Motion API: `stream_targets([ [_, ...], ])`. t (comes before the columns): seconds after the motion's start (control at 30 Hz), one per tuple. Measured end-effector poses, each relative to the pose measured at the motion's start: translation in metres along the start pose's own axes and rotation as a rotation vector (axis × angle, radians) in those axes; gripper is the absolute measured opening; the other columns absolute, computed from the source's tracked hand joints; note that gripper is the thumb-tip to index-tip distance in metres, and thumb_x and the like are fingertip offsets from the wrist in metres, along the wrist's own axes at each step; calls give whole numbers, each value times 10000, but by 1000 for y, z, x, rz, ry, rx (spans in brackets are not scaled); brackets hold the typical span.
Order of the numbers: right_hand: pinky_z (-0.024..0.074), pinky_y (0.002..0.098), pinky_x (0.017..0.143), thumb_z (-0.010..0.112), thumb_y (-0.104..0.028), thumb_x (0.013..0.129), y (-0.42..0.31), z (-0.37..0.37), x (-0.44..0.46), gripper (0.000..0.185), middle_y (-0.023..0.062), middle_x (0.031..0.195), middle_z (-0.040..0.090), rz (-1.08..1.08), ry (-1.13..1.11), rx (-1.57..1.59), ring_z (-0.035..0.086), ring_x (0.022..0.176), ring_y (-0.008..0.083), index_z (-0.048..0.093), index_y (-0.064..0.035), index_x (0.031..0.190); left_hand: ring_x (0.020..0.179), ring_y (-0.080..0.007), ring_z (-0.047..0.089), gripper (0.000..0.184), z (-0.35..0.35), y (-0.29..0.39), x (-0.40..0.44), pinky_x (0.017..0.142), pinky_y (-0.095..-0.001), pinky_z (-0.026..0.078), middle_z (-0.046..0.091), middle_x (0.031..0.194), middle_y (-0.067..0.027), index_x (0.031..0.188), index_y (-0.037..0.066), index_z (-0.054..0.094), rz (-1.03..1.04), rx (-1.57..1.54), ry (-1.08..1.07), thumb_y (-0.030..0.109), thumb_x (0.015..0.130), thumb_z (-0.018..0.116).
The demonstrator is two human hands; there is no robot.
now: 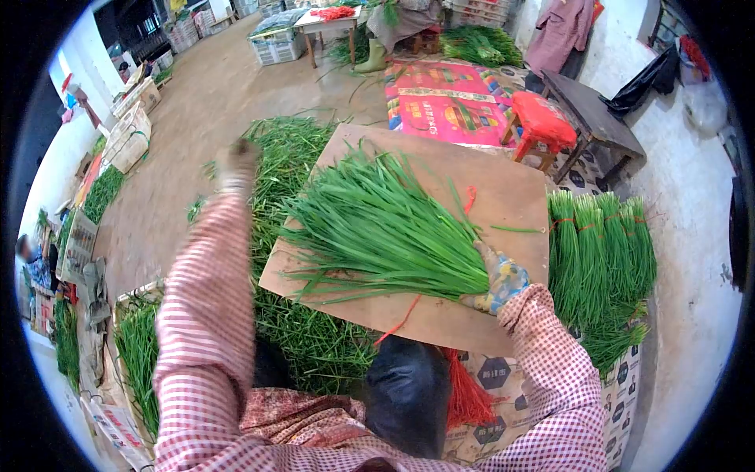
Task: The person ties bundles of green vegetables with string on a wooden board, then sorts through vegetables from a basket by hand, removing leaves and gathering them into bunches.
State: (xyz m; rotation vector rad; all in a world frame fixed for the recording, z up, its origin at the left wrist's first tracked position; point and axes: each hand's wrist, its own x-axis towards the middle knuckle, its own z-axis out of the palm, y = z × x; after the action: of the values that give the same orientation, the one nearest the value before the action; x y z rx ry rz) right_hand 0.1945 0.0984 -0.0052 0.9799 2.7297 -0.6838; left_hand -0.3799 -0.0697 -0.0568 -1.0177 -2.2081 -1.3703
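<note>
On a brown board across the lap lies a loose sheaf of long green leafy stalks, its tips fanned to the left. My right hand, in a patterned glove, is closed round the gathered stem ends at the right. My left hand is raised and stretched forward, left of the board; motion smears its fingers. Red ties lie by the sheaf, one under it near the front edge and one beyond it.
Tied green bundles stand right of the board. Loose cut greens lie below and left of it. Farther off are a red stool, a dark bench, a white table and a person in boots. Red strings hang near the knee.
</note>
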Motion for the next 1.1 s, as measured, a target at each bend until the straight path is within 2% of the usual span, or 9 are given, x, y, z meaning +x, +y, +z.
stream_targets([
  [0.03,387,402,1039,819,-353,628,1,1,1,1003,237,1267,508,-15,49,-49,488,1198,373,292,-50,1426,712,-284,631,148,-26,-87,33,649,-390,483,666,812,-169,826,69,657,-25,1,72,213,791,653],
  [0.23,368,380,1055,843,-320,581,24,-3,18,1048,250,1276,504,-126,47,76,486,1215,351,297,19,1409,1024,-327,624,334,-182,61,-52,915,-398,470,654,1066,-195,1062,111,674,-454,881,-451,206,752,593],
  [0.47,364,411,1061,844,-368,564,19,7,11,1093,246,1327,444,-134,165,-23,453,1233,378,263,-27,1425,774,-239,627,182,-98,205,-173,749,-359,501,666,871,-148,940,25,652,-178,283,-872,155,811,658],
  [0.5,364,411,1061,844,-368,564,23,6,11,1093,246,1327,444,-152,163,-36,453,1233,378,263,-27,1425,773,-237,621,183,-82,212,-188,738,-359,493,662,864,-145,946,36,651,286,179,-919,156,808,653],
  [0.6,356,420,1069,855,-390,550,13,-12,17,1128,240,1367,409,-202,93,-87,434,1256,368,244,-34,1428,802,-270,637,301,-41,278,-231,718,-367,495,658,876,-146,1048,71,639,10,-326,-1313,225,790,626],
  [0.8,440,414,992,855,-509,502,-35,-3,9,1214,251,1305,487,-111,216,-356,544,1133,368,256,-2,1429,984,-356,614,476,20,310,-266,823,-437,490,642,1023,-213,1165,46,589,-3,-286,-1231,265,744,633],
  [0.9,467,377,937,883,-293,513,-56,-8,-1,1145,161,1250,558,-120,159,-110,582,1095,291,246,-14,1422,1027,-356,601,514,0,299,-271,851,-447,481,639,1068,-194,1202,50,572,32,-301,-1268,283,746,628],
  [1.0,442,379,965,824,-159,620,30,-2,34,935,154,1233,551,-617,140,249,546,1143,277,318,-33,1395,1063,-349,590,521,-56,293,-267,847,-443,484,637,1103,-178,1225,62,563,47,-358,-1328,279,757,635],
  [1.1,385,387,1006,761,-401,681,-9,-10,21,923,163,1343,471,-404,126,-103,463,1230,300,330,-46,1416,1015,-358,596,471,-124,267,-281,806,-447,490,631,1074,-174,1186,64,572,-13,-431,-1104,262,765,638],
])
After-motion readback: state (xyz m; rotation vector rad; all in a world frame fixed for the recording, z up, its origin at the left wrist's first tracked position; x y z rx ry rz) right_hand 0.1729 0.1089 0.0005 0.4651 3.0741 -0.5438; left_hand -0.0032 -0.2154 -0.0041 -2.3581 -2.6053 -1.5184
